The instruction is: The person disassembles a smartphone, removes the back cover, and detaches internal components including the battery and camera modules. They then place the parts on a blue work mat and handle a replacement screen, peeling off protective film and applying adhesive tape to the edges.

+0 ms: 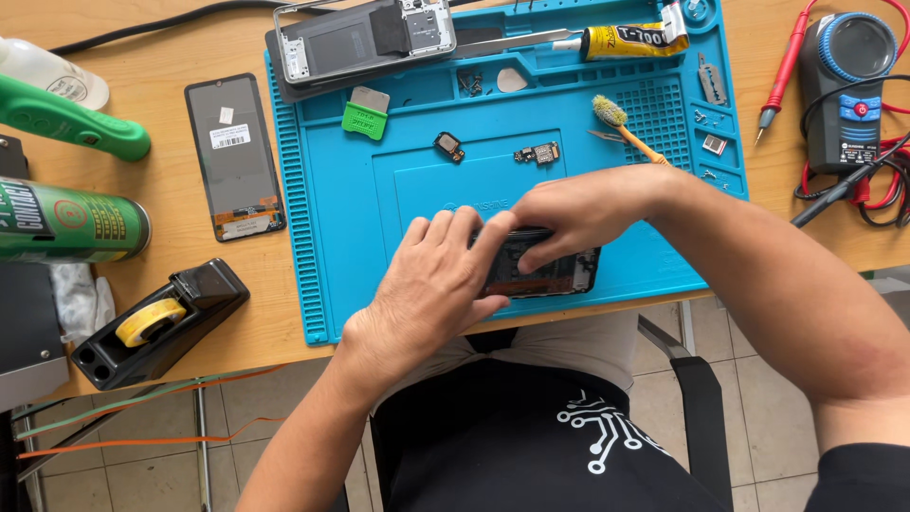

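Both hands meet over a dark opened phone body [559, 275] lying on the near part of a blue silicone work mat [398, 190]. My left hand [431, 284] covers the phone's left half, fingers curled over its top edge. My right hand [578, 213] comes in from the right and pinches the phone's upper edge with thumb and fingers. Most of the phone is hidden under the hands; only its lower right corner shows.
On the mat: a phone frame with battery [365, 43], a green scraper [365, 118], small parts [449, 145], a brush [621, 121], a glue tube [630, 40]. A loose screen [233, 156], spray can [71, 221] and tape dispenser [156, 322] lie left; a multimeter [848, 90] sits right.
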